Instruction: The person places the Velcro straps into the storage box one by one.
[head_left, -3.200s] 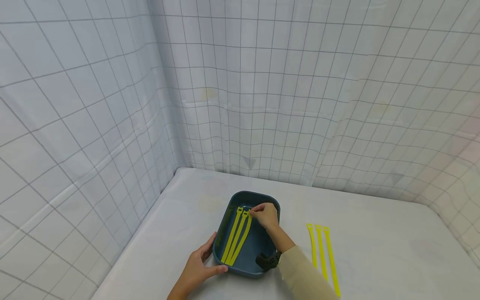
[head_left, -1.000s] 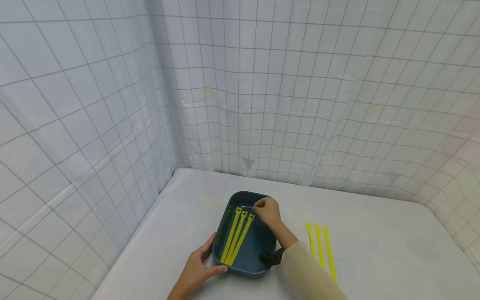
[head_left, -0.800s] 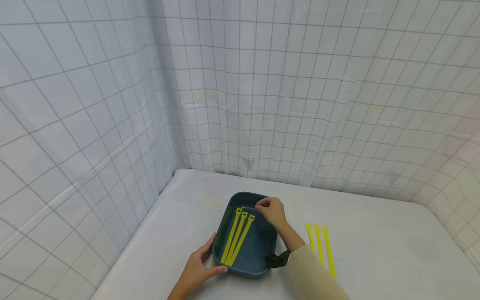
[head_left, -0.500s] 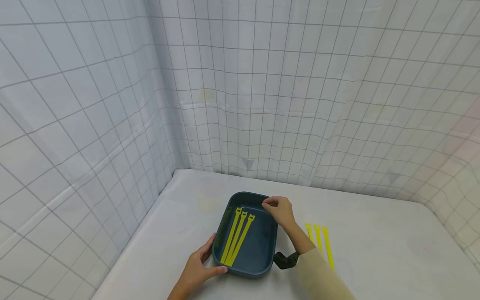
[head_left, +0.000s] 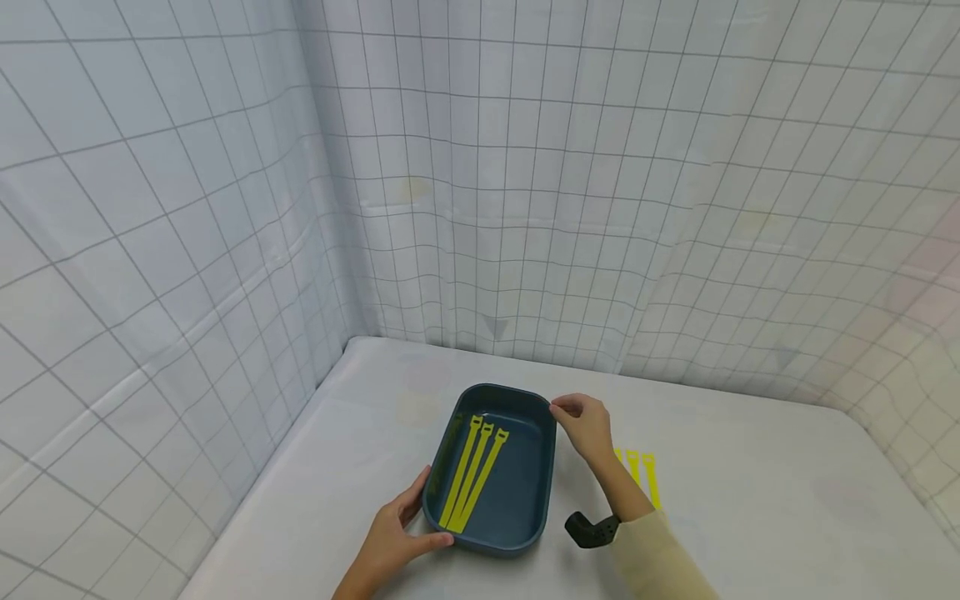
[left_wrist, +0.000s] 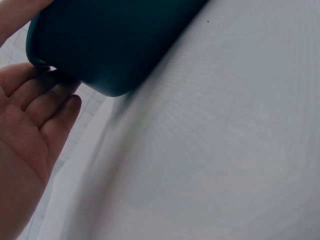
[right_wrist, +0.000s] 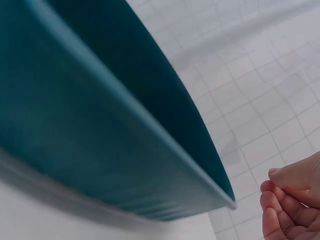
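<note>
A dark blue-green rectangular tray (head_left: 517, 492) with rounded corners stands on the white table. Inside, along its left side, lie three yellow cable straps (head_left: 478, 475) with slotted heads at the far end. My left hand (head_left: 393, 533) holds the tray by its near left corner, thumb at the near wall and fingers along the left wall. Just outside the far right corner is my right hand (head_left: 587, 423). In the right wrist view that hand (right_wrist: 295, 205) has loosely curled fingers, thumb tip by the index finger, and nothing between them.
More yellow straps (head_left: 651, 479) lie on the table (head_left: 765, 500) to the right, partly hidden behind the right forearm. A black wrist device (head_left: 592, 530) sticks out from the right wrist. White grid-patterned curtains (head_left: 510, 208) enclose the table at the back and sides.
My right hand has let go of the rightmost strap in the tray and moved right, out past the rim. The left hand and the tray have stayed nearly still.
</note>
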